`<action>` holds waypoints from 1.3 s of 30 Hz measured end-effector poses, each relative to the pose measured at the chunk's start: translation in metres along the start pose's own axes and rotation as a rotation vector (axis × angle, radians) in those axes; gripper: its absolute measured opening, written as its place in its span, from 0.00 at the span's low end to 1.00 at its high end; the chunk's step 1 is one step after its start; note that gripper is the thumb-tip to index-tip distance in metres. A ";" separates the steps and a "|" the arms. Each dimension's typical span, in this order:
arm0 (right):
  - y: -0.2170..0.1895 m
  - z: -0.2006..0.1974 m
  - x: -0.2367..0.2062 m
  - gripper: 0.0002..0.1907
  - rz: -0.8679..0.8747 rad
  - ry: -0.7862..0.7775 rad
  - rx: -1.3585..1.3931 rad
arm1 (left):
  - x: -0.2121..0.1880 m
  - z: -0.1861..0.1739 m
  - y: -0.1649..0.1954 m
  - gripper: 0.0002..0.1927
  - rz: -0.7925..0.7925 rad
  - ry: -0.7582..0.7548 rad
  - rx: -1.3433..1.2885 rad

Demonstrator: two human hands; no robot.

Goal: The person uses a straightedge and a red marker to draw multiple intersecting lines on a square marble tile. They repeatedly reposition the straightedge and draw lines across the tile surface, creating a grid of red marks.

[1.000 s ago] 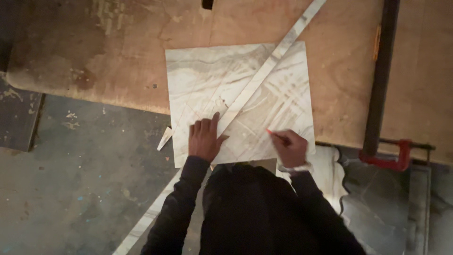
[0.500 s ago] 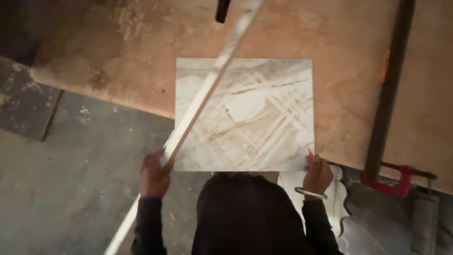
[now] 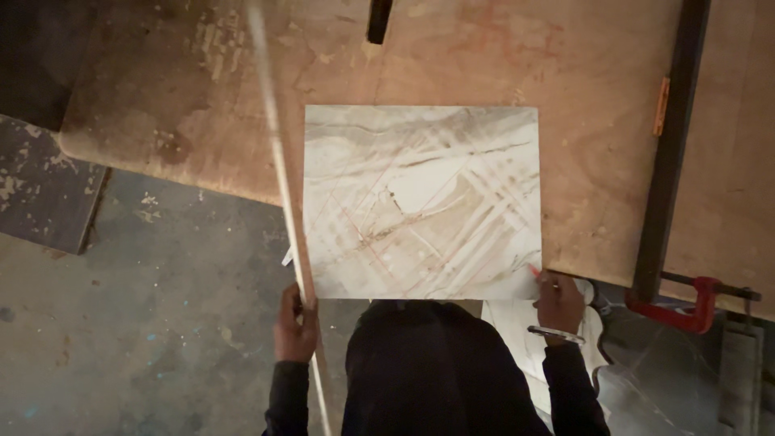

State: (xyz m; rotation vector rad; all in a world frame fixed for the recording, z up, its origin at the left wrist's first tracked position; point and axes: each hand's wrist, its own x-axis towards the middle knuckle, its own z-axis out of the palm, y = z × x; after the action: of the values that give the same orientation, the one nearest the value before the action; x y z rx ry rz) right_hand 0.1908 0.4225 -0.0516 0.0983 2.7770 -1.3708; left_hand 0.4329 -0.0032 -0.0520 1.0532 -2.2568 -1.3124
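Down at the near edge of the plywood workbench (image 3: 565, 97), the left hand (image 3: 294, 324) is wrapped around a long pale straightedge (image 3: 278, 169), which runs just beside the left side of a square marble-patterned tile (image 3: 420, 202) and out past the bench's edge over the concrete floor (image 3: 145, 323). The tile lies flat, its near side overhanging the bench edge. The right hand (image 3: 559, 303), at the tile's near right corner, pinches a red pencil (image 3: 534, 272). A red clamp (image 3: 686, 311) grips a dark bar (image 3: 670, 145) to the right.
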 end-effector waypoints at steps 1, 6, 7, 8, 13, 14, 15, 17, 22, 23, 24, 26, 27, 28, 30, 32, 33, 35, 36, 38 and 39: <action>-0.001 0.000 -0.004 0.12 0.000 0.006 -0.030 | 0.003 0.000 0.002 0.20 0.014 0.003 -0.012; -0.007 0.002 -0.026 0.11 0.036 0.041 0.072 | 0.025 -0.001 0.019 0.18 0.077 0.026 -0.131; -0.009 0.000 -0.031 0.11 0.025 0.051 0.054 | 0.030 0.000 0.024 0.18 0.081 0.038 -0.129; -0.011 -0.001 -0.035 0.11 0.009 0.064 0.037 | 0.036 0.000 0.029 0.18 0.047 0.044 -0.117; -0.022 -0.001 -0.043 0.12 0.040 0.032 -0.072 | 0.080 0.001 0.055 0.15 0.090 0.061 0.043; -0.024 0.001 -0.043 0.13 0.032 0.018 -0.127 | 0.089 0.001 0.060 0.16 0.106 0.061 0.058; -0.027 0.004 -0.040 0.13 0.019 0.011 -0.178 | 0.101 0.002 0.065 0.18 0.128 0.066 0.071; -0.031 0.010 -0.036 0.14 0.103 -0.029 -0.042 | 0.123 0.005 0.072 0.20 0.186 0.069 0.077; -0.045 0.029 -0.040 0.15 0.238 -0.249 0.190 | 0.152 0.012 0.078 0.20 0.256 0.055 0.121; -0.048 0.037 -0.040 0.15 0.261 -0.291 0.189 | 0.154 0.012 0.078 0.20 0.272 0.065 0.120; -0.051 0.045 -0.039 0.16 0.282 -0.330 0.192 | 0.153 0.012 0.078 0.20 0.295 0.076 0.119; -0.054 0.055 -0.040 0.16 0.187 -0.471 0.303 | 0.150 0.013 0.077 0.20 0.372 0.104 0.130; -0.055 0.058 -0.039 0.16 0.143 -0.539 0.357 | 0.146 0.012 0.077 0.20 0.423 0.125 0.149; -0.056 0.061 -0.038 0.16 0.134 -0.586 0.387 | 0.142 0.012 0.076 0.20 0.476 0.141 0.168; -0.057 0.065 -0.035 0.16 0.124 -0.682 0.451 | 0.134 0.010 0.073 0.19 0.393 0.105 0.114; -0.059 0.062 -0.029 0.17 0.147 -0.666 0.390 | 0.124 0.005 0.070 0.19 0.360 0.089 0.117; -0.061 0.062 -0.026 0.18 0.152 -0.664 0.361 | 0.122 0.001 0.068 0.19 0.378 0.094 0.145; -0.066 0.058 -0.018 0.18 0.264 -0.577 0.378 | 0.116 -0.005 0.064 0.22 0.353 0.090 0.207; -0.069 0.056 -0.014 0.18 0.317 -0.537 0.384 | 0.114 -0.008 0.063 0.24 0.307 0.083 0.242; -0.075 0.052 -0.005 0.17 0.309 -0.456 0.356 | 0.110 -0.009 0.065 0.28 0.291 0.095 0.277; -0.077 0.051 -0.003 0.17 0.312 -0.414 0.341 | 0.109 -0.008 0.066 0.29 0.317 0.107 0.281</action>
State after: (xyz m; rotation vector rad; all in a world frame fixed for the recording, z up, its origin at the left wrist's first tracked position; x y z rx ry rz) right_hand 0.1884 0.3348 -0.0212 0.2192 2.0795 -1.5520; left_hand 0.3356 -0.0679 -0.0002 0.7824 -2.4481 -0.8112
